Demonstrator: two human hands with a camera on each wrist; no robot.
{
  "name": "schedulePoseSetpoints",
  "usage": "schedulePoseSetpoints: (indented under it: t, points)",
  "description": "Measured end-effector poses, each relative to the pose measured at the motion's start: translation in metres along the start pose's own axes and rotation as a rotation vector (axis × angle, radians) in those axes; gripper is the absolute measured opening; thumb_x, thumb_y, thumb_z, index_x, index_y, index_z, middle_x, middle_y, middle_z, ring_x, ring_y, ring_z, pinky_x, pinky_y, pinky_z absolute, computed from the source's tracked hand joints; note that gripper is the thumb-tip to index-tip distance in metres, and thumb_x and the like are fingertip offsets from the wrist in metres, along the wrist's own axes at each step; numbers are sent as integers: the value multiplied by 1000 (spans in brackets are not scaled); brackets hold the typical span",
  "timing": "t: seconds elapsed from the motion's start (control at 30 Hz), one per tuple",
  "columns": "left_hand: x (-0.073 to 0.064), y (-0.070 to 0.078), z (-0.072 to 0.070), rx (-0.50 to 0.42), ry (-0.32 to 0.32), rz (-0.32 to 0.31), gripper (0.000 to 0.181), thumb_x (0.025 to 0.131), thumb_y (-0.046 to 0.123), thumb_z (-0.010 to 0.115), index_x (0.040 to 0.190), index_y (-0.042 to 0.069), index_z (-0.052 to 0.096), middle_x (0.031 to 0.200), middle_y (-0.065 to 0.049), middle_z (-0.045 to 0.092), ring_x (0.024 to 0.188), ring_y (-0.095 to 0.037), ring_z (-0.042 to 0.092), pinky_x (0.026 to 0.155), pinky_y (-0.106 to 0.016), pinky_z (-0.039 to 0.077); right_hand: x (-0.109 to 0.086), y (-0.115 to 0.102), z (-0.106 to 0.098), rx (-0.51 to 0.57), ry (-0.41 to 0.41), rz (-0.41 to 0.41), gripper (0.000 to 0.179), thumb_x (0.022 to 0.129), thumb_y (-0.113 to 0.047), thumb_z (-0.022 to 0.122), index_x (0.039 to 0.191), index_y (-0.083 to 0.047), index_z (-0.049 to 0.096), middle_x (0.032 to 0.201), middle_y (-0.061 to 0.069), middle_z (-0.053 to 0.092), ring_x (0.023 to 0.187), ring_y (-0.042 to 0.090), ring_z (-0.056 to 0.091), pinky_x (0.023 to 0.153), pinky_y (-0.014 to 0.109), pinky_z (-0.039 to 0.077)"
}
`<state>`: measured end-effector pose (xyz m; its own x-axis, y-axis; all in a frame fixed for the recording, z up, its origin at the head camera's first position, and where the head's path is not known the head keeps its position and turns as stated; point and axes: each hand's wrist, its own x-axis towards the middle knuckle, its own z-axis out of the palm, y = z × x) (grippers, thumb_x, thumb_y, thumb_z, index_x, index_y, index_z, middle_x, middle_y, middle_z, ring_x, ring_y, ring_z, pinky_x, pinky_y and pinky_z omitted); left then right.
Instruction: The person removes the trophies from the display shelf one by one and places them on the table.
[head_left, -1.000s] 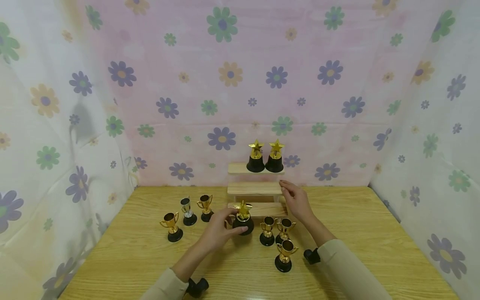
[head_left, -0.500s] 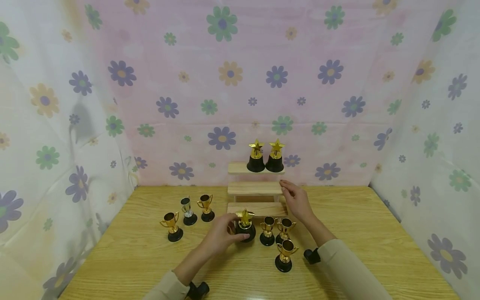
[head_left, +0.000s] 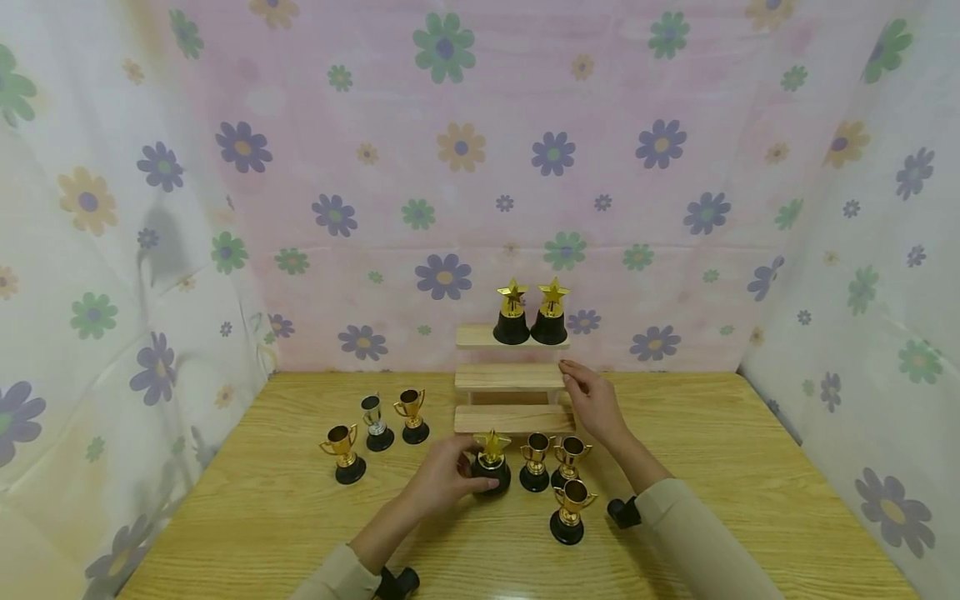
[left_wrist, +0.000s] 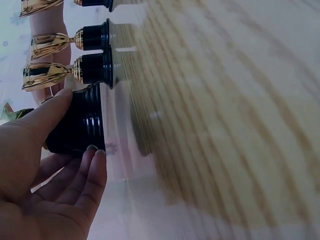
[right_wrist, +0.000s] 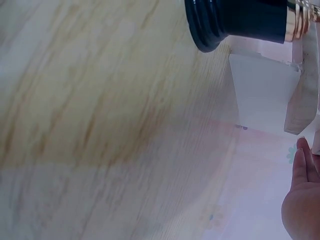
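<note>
A star trophy (head_left: pixel 495 468) with a gold star and black base is held in my left hand (head_left: pixel 441 477), thumb on the near side, just in front of the wooden display stand (head_left: pixel 506 377). The left wrist view shows its black base (left_wrist: pixel 82 122) low over the tabletop; I cannot tell whether it touches. My right hand (head_left: pixel 596 407) pinches the right end of the stand's middle shelf. Two more star trophies (head_left: pixel 512 327) stand upright on the top shelf, toward its right. Gold trophy cups (head_left: pixel 535 475) stand close to the right of the held trophy.
Left of the stand, two gold cups (head_left: pixel 342 454) and a silver cup (head_left: pixel 378 433) stand on the wooden table (head_left: pixel 247 517). Another gold cup (head_left: pixel 573 500) stands nearer the front, left of the right forearm. A flowered cloth (head_left: pixel 495 192) surrounds the table at back and sides.
My left hand has brought the star trophy down and toward me, from before the lowest shelf to near the tabletop. My right hand and the stand have stayed put.
</note>
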<state>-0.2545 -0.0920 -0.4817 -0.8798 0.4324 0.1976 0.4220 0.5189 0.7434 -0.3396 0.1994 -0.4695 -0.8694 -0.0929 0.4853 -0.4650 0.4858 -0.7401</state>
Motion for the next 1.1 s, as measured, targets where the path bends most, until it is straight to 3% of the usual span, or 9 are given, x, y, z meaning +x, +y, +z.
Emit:
schedulePoseSetpoints:
  t: [0.87, 1.1]
  points:
    - [-3, -4, 5, -41, -56, -12, 48, 81, 22, 90, 115, -4, 68, 73, -2, 62, 57, -5, 52, 51, -22, 44, -1, -1, 0, 8, -3, 9, 34, 107, -10, 53, 137, 4, 62, 146, 22, 56, 133, 37, 55, 100, 52, 51]
    - [-5, -4, 2, -75, -54, -21, 46, 79, 23, 91, 113, 2, 68, 88, -8, 65, 67, -11, 61, 54, -24, 49, -1, -3, 0, 0, -2, 6, 34, 107, -10, 53, 137, 3, 62, 146, 19, 57, 132, 37, 56, 100, 52, 51]
